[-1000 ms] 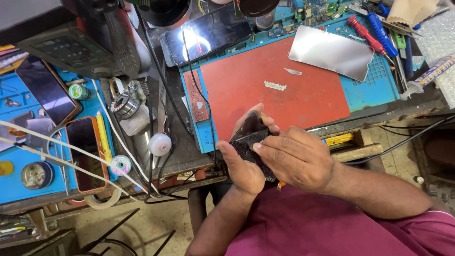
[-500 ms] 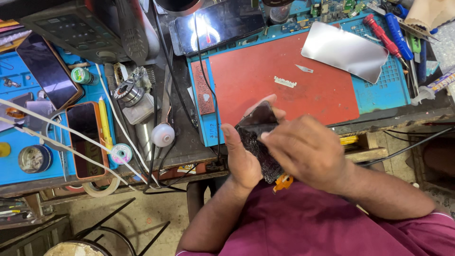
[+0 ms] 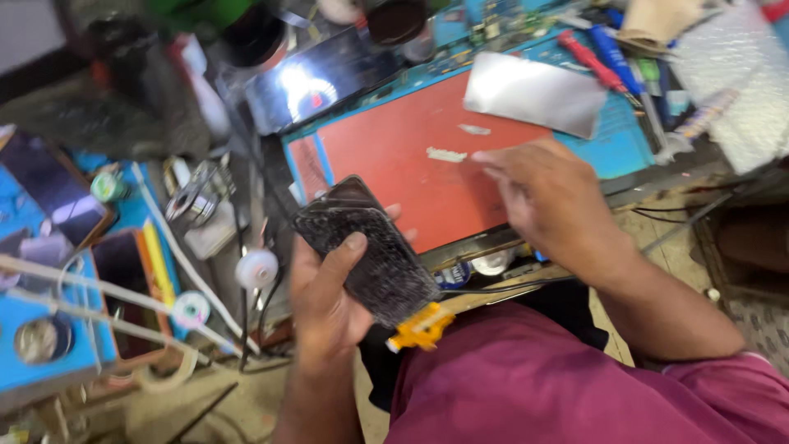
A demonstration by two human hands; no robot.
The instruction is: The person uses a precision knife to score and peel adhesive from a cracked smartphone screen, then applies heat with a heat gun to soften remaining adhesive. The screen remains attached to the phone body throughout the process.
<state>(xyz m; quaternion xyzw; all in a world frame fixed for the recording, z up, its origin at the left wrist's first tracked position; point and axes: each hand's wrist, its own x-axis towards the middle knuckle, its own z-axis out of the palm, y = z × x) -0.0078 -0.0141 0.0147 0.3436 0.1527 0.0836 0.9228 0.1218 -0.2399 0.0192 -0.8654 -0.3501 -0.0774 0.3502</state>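
the left hand (image 3: 329,308) gripped a dark phone with a cracked face (image 3: 366,251), thumb pressed across the glass, holding it tilted above the person's lap at the table's near edge. the right hand (image 3: 546,197) was off it, fingers loose and spread, grasping nothing, hovering over the red mat (image 3: 394,148). on that mat lay a small pale strip (image 3: 446,154), just beside the fingertips. a silvery sheet (image 3: 534,92) sat farther back, and a red-handled screwdriver (image 3: 585,57) beyond it. an orange clip (image 3: 421,326) showed under the phone.
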